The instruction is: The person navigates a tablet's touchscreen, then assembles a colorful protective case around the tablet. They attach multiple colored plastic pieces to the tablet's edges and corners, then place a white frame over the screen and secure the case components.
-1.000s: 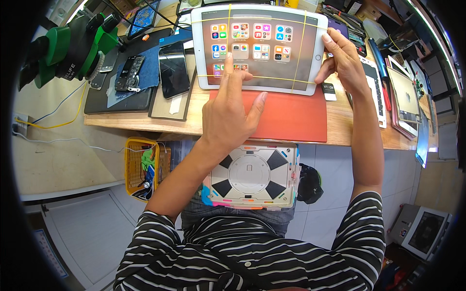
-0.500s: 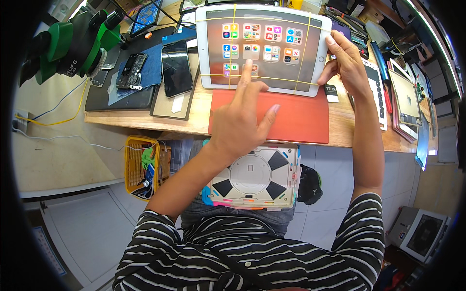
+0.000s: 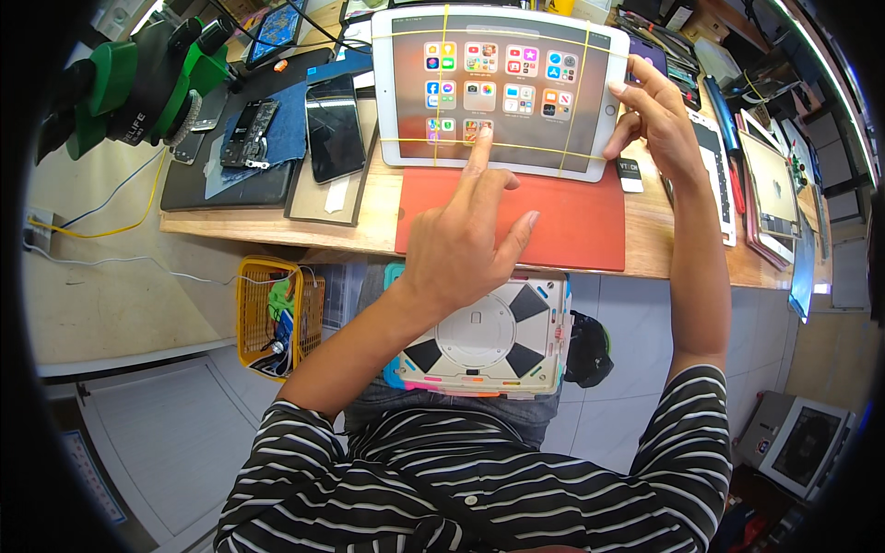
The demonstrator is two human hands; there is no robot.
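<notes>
A white-framed tablet (image 3: 498,97) with a lit screen of app folders stands tilted at the far side of a red mat (image 3: 572,221). Thin yellow rubber bands (image 3: 577,101) run around it both ways. At its right edge, my right hand (image 3: 662,124) grips the frame with thumb and fingers. My left hand (image 3: 461,235) holds nothing; its index finger is stretched out, with the tip at a folder in the lowest icon row. The thumb is spread, while the other fingers are bent and partly hidden. A pale tablet case (image 3: 475,327) with coloured edges lies across my lap, partly under my left forearm.
Left on the wooden bench are a dark phone (image 3: 335,129), a circuit board (image 3: 249,134) and a green-black microscope (image 3: 147,88). Tablet parts (image 3: 770,184) and tools crowd the right side. A yellow basket (image 3: 244,318) stands below the bench.
My left index finger has moved slightly right and down the screen, from the middle icon row to the lowest one. My right hand's fingers have shifted slightly on the tablet's edge.
</notes>
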